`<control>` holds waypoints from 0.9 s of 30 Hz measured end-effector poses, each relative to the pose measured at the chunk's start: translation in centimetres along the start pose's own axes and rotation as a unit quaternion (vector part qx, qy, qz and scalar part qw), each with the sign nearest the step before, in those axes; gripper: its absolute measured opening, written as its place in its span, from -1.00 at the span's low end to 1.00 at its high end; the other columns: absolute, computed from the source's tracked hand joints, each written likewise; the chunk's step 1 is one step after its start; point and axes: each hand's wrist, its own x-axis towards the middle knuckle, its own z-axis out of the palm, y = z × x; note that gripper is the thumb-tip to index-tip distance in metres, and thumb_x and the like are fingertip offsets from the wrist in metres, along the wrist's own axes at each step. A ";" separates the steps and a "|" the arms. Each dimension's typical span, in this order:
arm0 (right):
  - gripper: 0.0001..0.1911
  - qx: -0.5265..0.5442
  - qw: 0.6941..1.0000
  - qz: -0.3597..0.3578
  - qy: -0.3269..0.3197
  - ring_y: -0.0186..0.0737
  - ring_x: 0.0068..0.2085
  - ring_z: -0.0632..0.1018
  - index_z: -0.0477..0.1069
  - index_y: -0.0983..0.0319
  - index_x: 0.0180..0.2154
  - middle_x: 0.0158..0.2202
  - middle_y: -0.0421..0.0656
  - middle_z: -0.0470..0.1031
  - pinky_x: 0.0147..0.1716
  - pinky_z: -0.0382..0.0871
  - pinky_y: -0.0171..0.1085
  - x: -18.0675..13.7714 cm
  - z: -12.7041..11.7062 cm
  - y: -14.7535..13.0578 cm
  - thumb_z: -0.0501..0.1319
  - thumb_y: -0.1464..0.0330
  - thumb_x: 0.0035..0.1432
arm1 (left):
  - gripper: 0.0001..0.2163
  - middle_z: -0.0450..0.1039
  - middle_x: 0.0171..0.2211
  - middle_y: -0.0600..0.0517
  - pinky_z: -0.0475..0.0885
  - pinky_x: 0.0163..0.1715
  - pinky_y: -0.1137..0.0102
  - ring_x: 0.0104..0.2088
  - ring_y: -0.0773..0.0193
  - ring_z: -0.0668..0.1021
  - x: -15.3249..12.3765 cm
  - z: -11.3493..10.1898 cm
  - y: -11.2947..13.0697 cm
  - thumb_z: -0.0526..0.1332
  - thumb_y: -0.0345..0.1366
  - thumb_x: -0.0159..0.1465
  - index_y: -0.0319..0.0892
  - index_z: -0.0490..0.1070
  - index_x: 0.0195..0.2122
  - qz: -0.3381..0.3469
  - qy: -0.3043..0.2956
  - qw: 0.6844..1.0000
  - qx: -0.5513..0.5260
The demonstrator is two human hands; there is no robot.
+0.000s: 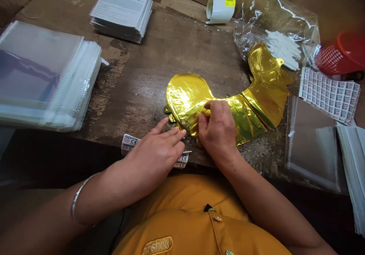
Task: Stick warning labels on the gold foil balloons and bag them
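Observation:
A flat gold foil balloon [251,95], curved and creased, lies on the worn wooden table [142,80]. My right hand [218,131] is closed, pinching the balloon's near fold. My left hand [155,158] lies flat with its fingers stretched out, fingertips pressing the balloon's left edge near a small printed mark. Under that hand sits a strip of small warning stickers [129,143] at the table's front edge.
A stack of clear plastic bags [42,76] at the left. Printed card inserts [122,10] at the back. A label roll [219,8], crumpled cellophane with white pieces [282,48], a red basket [342,53], a sticker sheet [329,93] and more bags [313,144] at the right.

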 end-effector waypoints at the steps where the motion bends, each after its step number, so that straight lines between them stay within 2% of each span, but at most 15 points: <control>1: -0.83 0.000 0.999 -0.038 0.014 -0.07 -0.19 0.42 0.41 0.31 -0.20 -0.23 0.02 0.44 -0.17 0.35 -0.10 -0.1 -0.3 0.1 0.09 0.49 0.19 | -0.83 0.47 0.05 -0.22 0.14 0.26 0.01 0.08 0.08 0.51 0.0 0.0 0.0 0.08 -0.50 0.27 -0.27 0.47 -0.31 0.001 0.000 1.000 0.000; 3: -0.78 0.020 0.990 -0.142 -0.009 -0.10 -0.14 0.43 0.46 0.30 -0.18 -0.19 0.00 0.49 -0.09 0.37 -0.14 -0.6 -1.0 0.2 0.05 0.51 0.23 | -0.84 0.49 0.04 -0.20 0.14 0.26 0.03 0.07 0.11 0.52 -0.1 -0.2 0.0 0.09 -0.49 0.28 -0.26 0.47 -0.32 0.006 0.001 1.000 0.004; 5: -0.75 0.038 0.971 -0.226 -0.070 -0.12 -0.09 0.44 0.47 0.33 -0.10 -0.10 -0.01 0.53 -0.02 0.38 -0.18 -1.3 -1.2 0.2 0.07 0.48 0.27 | -0.84 0.51 0.00 -0.20 0.20 0.23 0.03 0.04 0.09 0.53 -0.2 -0.7 0.2 0.09 -0.48 0.28 -0.26 0.46 -0.33 0.014 0.009 1.000 0.015; 7: -0.72 0.030 0.962 -0.252 -0.098 -0.12 -0.06 0.45 0.45 0.38 -0.03 -0.02 -0.01 0.53 0.00 0.39 -0.19 -2.0 -1.0 0.2 0.09 0.46 0.27 | -0.84 0.54 -0.05 -0.19 0.28 0.16 0.02 -0.02 0.07 0.56 -0.4 -1.4 0.7 0.09 -0.47 0.29 -0.26 0.46 -0.35 0.017 0.020 0.999 0.034; 10: -0.71 -0.007 0.961 -0.266 -0.080 -0.11 -0.12 0.48 0.48 0.41 -0.04 0.00 0.03 0.53 -0.06 0.42 -0.18 -2.5 -0.3 0.4 0.08 0.48 0.28 | -0.85 0.58 -0.19 -0.10 0.42 -0.03 0.07 -0.19 0.09 0.59 -0.9 -2.6 1.5 0.11 -0.46 0.28 -0.24 0.44 -0.39 0.005 0.027 0.998 0.062; 12: -0.71 -0.008 0.960 -0.268 -0.075 -0.13 -0.18 0.50 0.51 0.39 -0.09 -0.05 0.03 0.56 -0.13 0.42 -0.20 -2.4 -0.1 0.4 0.05 0.48 0.29 | -0.87 0.57 -0.27 -0.04 0.46 -0.19 0.12 -0.27 0.10 0.56 -1.3 -3.2 2.0 0.14 -0.43 0.28 -0.22 0.44 -0.40 -0.010 0.020 0.997 0.074; 15: -0.76 0.047 0.978 -0.184 -0.088 -0.19 -0.28 0.50 0.55 0.30 -0.28 -0.27 -0.05 0.60 -0.26 0.37 -0.26 -1.7 -0.4 0.4 0.10 0.43 0.28 | -0.89 0.54 -0.24 -0.03 0.45 -0.23 0.14 -0.23 0.08 0.53 -1.8 -3.4 2.5 0.16 -0.42 0.27 -0.19 0.45 -0.38 -0.030 0.024 0.996 0.085; 18: -0.77 0.130 0.981 -0.055 -0.136 -0.30 -0.43 0.41 0.48 0.24 -0.51 -0.51 -0.19 0.46 -0.43 0.23 -0.33 -0.3 -1.0 0.7 0.25 0.31 0.18 | -0.89 0.48 -0.04 -0.13 0.41 -0.05 0.09 -0.05 0.00 0.48 -1.9 -3.3 2.5 0.16 -0.45 0.25 -0.22 0.46 -0.38 -0.047 0.049 0.993 0.093; 20: -0.66 0.193 0.963 0.003 -0.187 -0.38 -0.52 0.30 0.39 0.24 -0.60 -0.61 -0.28 0.30 -0.50 0.11 -0.35 0.7 -1.3 1.1 0.26 0.23 0.15 | -0.90 0.41 0.06 -0.19 0.36 0.05 0.06 0.05 -0.05 0.44 -1.7 -3.3 2.3 0.16 -0.45 0.24 -0.24 0.46 -0.38 -0.056 0.056 0.993 0.090; 23: -0.55 0.278 0.928 0.057 -0.243 -0.43 -0.57 0.15 0.27 0.24 -0.65 -0.66 -0.32 0.10 -0.55 -0.02 -0.34 2.0 -1.4 1.8 0.16 0.15 0.19 | -0.88 0.34 0.11 -0.23 0.33 0.11 0.06 0.11 -0.05 0.39 -1.2 -3.6 1.8 0.14 -0.45 0.24 -0.24 0.45 -0.39 -0.068 0.043 0.994 0.071; 25: -0.53 0.325 0.901 0.089 -0.273 -0.44 -0.58 0.12 0.23 0.23 -0.66 -0.67 -0.33 0.07 -0.57 -0.05 -0.33 2.6 -1.5 2.2 0.12 0.13 0.19 | -0.87 0.31 0.13 -0.22 0.31 0.14 0.08 0.14 -0.03 0.37 -0.8 -3.7 1.5 0.13 -0.45 0.25 -0.24 0.44 -0.40 -0.070 0.029 0.996 0.055; 27: -0.58 0.370 0.871 0.119 -0.299 -0.44 -0.59 0.15 0.26 0.23 -0.63 -0.67 -0.32 0.13 -0.59 -0.03 -0.34 2.8 -1.5 2.3 0.15 0.11 0.13 | -0.87 0.31 0.14 -0.21 0.27 0.19 0.11 0.17 -0.01 0.35 -0.3 -3.6 1.3 0.13 -0.43 0.26 -0.24 0.44 -0.40 -0.056 0.017 0.997 0.040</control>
